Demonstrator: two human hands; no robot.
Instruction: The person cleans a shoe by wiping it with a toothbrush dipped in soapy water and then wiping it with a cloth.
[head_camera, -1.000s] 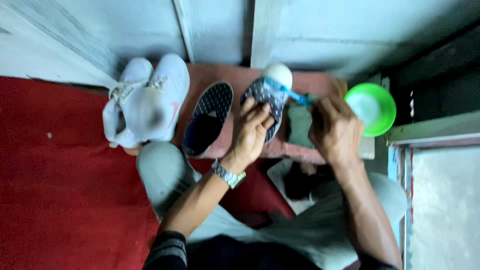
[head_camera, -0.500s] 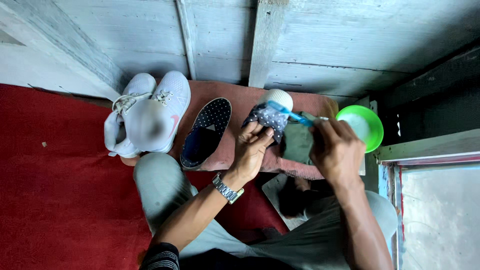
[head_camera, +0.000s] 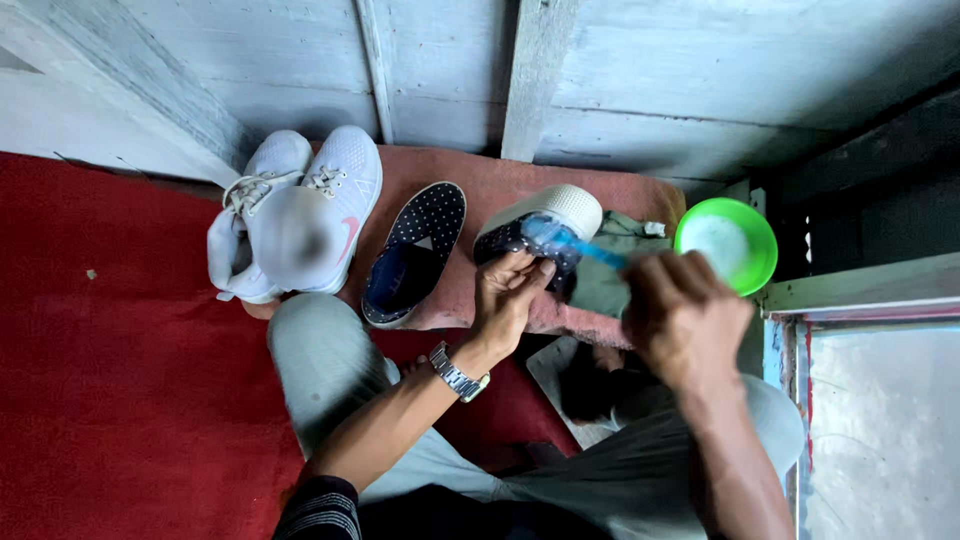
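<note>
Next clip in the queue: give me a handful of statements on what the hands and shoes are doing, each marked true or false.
1. The left hand grips the dotted dark shoe with the white toe. True.
2. The right hand holds a blue brush against that shoe. True.
3. The green bowl sits left of the white sneakers. False: it is at the far right.
4. The second dotted shoe is being held. False: it lies untouched on the pink cloth.
5. A watch is on the right wrist. False: the left.
</note>
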